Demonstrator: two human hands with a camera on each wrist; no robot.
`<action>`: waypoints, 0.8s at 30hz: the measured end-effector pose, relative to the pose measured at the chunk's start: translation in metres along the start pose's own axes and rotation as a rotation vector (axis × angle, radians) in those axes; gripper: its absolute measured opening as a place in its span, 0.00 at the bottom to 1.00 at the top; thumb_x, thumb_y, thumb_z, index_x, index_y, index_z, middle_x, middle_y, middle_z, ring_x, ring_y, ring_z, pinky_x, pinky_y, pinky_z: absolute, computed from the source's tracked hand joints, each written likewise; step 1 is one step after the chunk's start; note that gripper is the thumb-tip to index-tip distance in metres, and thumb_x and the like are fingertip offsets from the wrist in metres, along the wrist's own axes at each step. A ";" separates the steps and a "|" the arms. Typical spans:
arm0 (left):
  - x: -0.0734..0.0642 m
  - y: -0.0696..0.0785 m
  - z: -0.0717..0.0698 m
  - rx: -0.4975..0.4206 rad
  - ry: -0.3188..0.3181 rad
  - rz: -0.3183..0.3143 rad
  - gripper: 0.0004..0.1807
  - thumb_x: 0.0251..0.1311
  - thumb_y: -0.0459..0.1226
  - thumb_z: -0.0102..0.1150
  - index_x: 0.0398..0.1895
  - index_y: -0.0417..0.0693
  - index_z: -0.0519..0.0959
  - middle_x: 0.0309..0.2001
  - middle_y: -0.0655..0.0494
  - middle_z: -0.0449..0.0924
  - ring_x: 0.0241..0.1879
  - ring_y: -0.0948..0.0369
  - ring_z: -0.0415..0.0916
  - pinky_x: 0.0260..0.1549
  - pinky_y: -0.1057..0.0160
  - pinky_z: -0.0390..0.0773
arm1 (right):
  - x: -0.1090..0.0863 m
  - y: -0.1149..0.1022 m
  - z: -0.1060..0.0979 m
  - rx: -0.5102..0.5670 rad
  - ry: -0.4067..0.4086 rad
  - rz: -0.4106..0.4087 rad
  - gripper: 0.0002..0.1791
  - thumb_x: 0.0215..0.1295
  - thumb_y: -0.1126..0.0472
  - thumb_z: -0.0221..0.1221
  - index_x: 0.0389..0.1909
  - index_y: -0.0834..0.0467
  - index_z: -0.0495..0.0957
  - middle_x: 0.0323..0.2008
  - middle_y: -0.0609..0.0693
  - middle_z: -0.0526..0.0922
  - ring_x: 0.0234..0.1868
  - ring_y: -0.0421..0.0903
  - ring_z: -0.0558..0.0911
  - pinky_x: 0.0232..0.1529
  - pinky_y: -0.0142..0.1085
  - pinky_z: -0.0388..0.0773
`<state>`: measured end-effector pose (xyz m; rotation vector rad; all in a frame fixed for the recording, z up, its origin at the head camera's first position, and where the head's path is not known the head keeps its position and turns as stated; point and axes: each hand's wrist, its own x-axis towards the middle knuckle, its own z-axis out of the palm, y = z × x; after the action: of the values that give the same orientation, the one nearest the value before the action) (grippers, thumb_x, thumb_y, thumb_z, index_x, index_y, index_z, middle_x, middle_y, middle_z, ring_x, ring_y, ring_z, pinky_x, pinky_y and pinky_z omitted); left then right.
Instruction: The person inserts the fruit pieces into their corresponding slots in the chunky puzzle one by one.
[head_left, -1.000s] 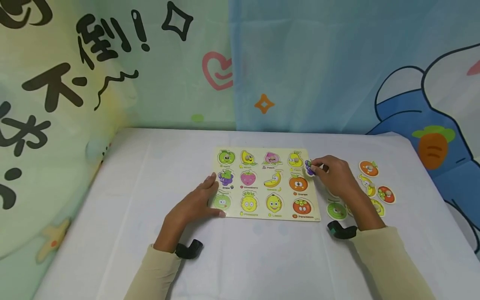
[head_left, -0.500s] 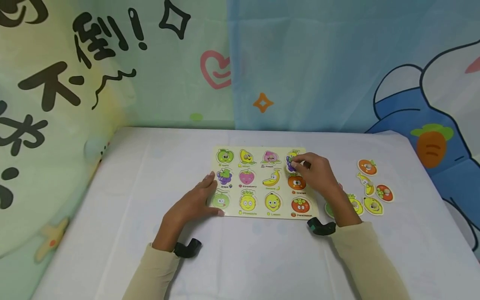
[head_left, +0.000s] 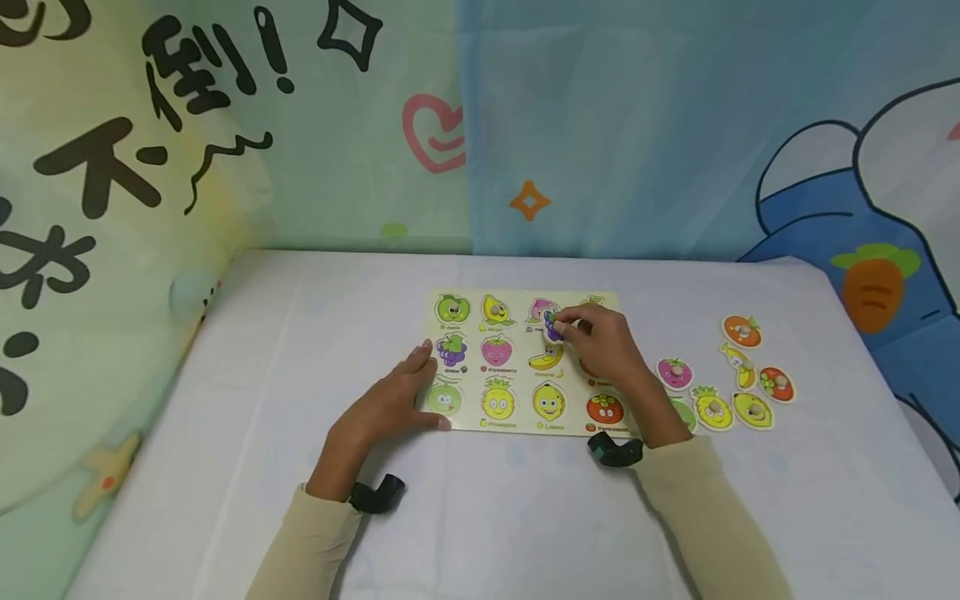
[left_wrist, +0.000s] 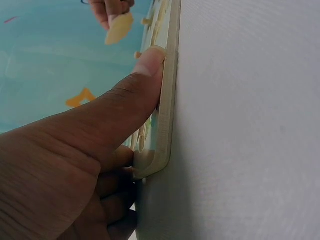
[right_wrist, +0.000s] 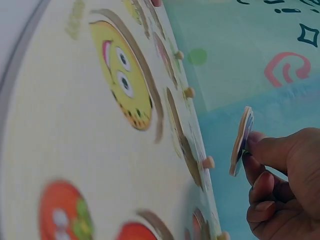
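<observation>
My left hand (head_left: pixel 390 404) rests at the near left corner of a fruit puzzle board (head_left: pixel 525 417). Its thumb (left_wrist: pixel 125 100) lies along the near edge, and the other fingers touch the left side. With thumb and fingertips, my right hand (head_left: pixel 611 346) pinches a purple grape piece (head_left: pixel 552 327) above the board, between the peach (head_left: pixel 541 309) and the banana (head_left: pixel 545 357). In the right wrist view the grape piece (right_wrist: pixel 242 141) is tilted on edge, apart from the board. The pear and orange pictures are partly hidden behind the right hand.
Several loose knobbed pieces lie right of the board: a purple-pink fruit (head_left: pixel 675 374), a pineapple (head_left: pixel 712 410), a lemon (head_left: pixel 753 411), a banana (head_left: pixel 738 367), a persimmon (head_left: pixel 777 384) and an orange (head_left: pixel 742 332). A green piece (head_left: pixel 684 412) is partly behind the right arm. White cloth (head_left: pixel 487 517) covers the table.
My right hand has carried the grape piece leftward from the board's right edge to over the area below the peach. The left hand keeps its place on the board.
</observation>
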<state>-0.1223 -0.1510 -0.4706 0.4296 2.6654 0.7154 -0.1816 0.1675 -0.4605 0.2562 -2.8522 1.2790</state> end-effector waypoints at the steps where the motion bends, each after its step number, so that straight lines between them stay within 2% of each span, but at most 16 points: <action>1: 0.000 0.000 0.000 -0.001 0.000 -0.001 0.59 0.43 0.49 0.78 0.76 0.46 0.53 0.77 0.57 0.39 0.75 0.58 0.38 0.69 0.56 0.52 | 0.001 -0.001 0.002 0.000 -0.002 -0.004 0.09 0.68 0.61 0.60 0.45 0.59 0.83 0.38 0.52 0.80 0.35 0.49 0.71 0.36 0.41 0.69; 10: -0.002 -0.001 -0.004 0.003 0.001 -0.006 0.59 0.43 0.49 0.78 0.76 0.45 0.53 0.77 0.57 0.39 0.75 0.58 0.37 0.69 0.57 0.52 | 0.005 -0.009 0.019 0.031 -0.018 -0.075 0.09 0.67 0.63 0.61 0.45 0.61 0.84 0.38 0.53 0.82 0.33 0.49 0.72 0.33 0.40 0.70; 19: 0.000 0.000 -0.002 -0.004 -0.017 0.000 0.58 0.43 0.49 0.77 0.76 0.45 0.53 0.77 0.57 0.39 0.75 0.59 0.37 0.70 0.57 0.51 | 0.007 -0.013 0.034 0.052 -0.030 -0.053 0.08 0.67 0.62 0.61 0.44 0.59 0.84 0.38 0.51 0.82 0.32 0.47 0.72 0.32 0.39 0.70; 24: 0.001 0.000 -0.003 -0.004 -0.014 -0.004 0.58 0.43 0.50 0.77 0.76 0.45 0.53 0.77 0.57 0.39 0.75 0.59 0.37 0.70 0.58 0.50 | 0.009 -0.019 0.041 0.073 -0.053 -0.080 0.09 0.67 0.62 0.61 0.44 0.59 0.84 0.39 0.51 0.82 0.33 0.46 0.73 0.32 0.38 0.71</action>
<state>-0.1239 -0.1522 -0.4688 0.4270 2.6504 0.7136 -0.1857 0.1234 -0.4735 0.4064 -2.8091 1.3833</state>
